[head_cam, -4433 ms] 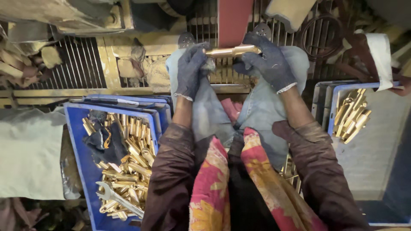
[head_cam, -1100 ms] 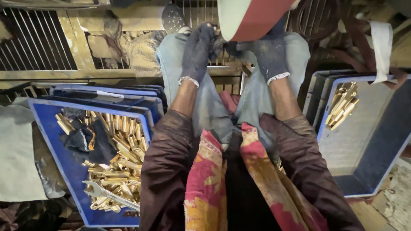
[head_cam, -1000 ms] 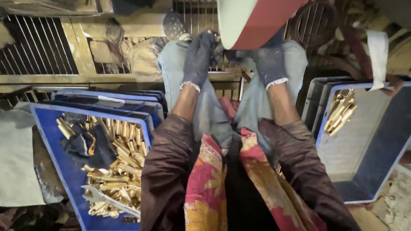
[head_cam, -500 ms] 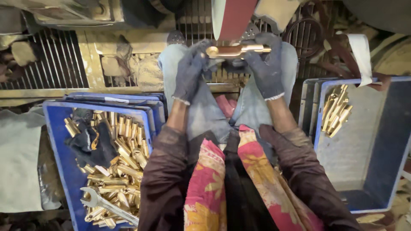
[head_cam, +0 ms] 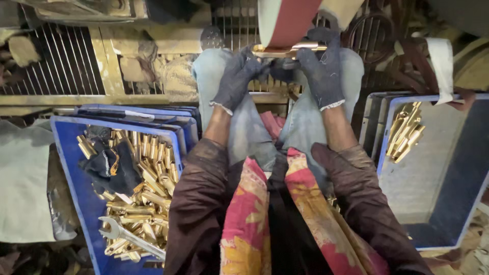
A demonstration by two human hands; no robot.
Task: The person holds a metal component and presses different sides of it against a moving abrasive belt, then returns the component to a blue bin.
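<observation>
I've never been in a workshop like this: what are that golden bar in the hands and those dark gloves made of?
The bar looks like brass: yellow metal with a bright sheen, though plating can't be excluded. The gloves on the left hand and right hand look like knitted fabric: matte, dark grey, with ribbed cuffs.

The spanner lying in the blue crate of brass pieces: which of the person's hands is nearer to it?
Left. The left hand is up at the brass piece, on the same side as the spanner. The right hand grips that piece's other end, farther away.
</observation>
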